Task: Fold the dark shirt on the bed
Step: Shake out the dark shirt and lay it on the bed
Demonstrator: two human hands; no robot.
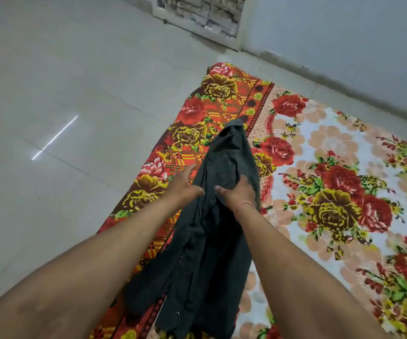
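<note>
I see my left hand (pixel 185 183) lying flat with straight fingers, just beside my right hand (pixel 238 193), which bunches the dark shirt (pixel 224 162). It lies rumpled under both hands on the floral sheet (pixel 332 167), with tiled floor (pixel 62 94) to their left

No text, label, brand, number or sign can be read anywhere. The dark shirt (pixel 224 165) shows only plain fabric, and the bedspread (pixel 339 172) under and around it carries a printed pattern of flowers and checks, with no lettering.
</note>
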